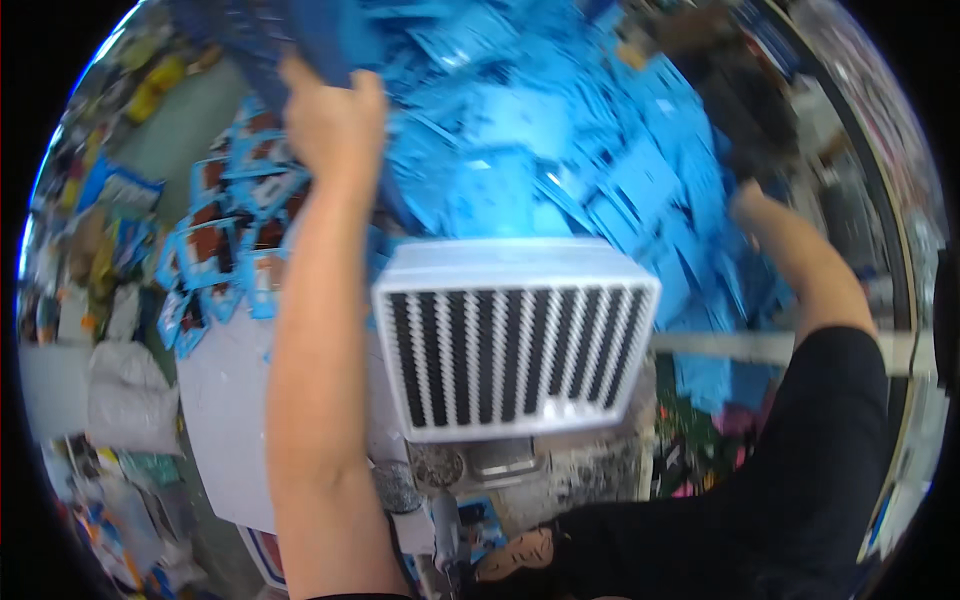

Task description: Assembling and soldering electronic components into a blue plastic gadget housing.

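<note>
My left hand (335, 125) reaches to the upper left and is closed on the edge of a dark blue plastic crate (322, 35). Beside it spreads a big heap of light blue flat packets (515, 115), loosely piled. At the heap's right edge is my right hand (746, 203); it is blurred and its fingers are hidden. Between my arms, nearest to me, stands a white box (515, 258) whose face shows rows of black and white strips.
Blue and brown packets (215, 245) lie on a pale tabletop (225, 410) at left. Below the white box are a metal tray (505, 460) and round dishes (437, 465). A white bar (735, 346) runs at right. A filled white sack (133, 398) rests further left.
</note>
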`<state>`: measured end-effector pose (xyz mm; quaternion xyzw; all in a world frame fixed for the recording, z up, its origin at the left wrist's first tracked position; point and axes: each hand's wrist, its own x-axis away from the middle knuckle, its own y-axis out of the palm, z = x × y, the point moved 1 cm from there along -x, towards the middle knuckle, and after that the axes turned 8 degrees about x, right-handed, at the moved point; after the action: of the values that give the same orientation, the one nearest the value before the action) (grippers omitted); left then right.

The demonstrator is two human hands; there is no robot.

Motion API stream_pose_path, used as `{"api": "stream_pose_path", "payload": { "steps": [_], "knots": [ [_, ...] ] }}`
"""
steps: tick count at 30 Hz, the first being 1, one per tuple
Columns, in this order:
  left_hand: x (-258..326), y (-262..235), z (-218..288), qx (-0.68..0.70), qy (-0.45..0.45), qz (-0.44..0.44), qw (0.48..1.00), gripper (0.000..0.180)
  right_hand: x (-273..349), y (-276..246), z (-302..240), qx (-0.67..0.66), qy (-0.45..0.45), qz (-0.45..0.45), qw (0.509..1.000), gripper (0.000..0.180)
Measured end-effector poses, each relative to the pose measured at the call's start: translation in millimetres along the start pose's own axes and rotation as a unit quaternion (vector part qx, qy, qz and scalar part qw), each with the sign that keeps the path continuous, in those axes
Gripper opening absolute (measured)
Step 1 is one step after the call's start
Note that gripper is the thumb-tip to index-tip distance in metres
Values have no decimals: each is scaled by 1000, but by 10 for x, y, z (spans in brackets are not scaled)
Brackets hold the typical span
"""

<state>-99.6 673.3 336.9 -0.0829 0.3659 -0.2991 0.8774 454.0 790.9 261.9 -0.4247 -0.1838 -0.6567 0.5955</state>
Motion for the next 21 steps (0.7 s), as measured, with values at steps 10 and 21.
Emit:
{"api": "stream_pose_path", "payload": {
  "steps": [10, 21],
  "knots": [
    [44, 30, 134, 52, -23, -16, 998, 71, -484, -3872, -65, -155, 115, 645, 740, 49],
    [70, 107, 28, 62, 57, 13, 996, 48, -1395, -5312, -477, -70, 310, 735, 599, 63]
  ]
}}
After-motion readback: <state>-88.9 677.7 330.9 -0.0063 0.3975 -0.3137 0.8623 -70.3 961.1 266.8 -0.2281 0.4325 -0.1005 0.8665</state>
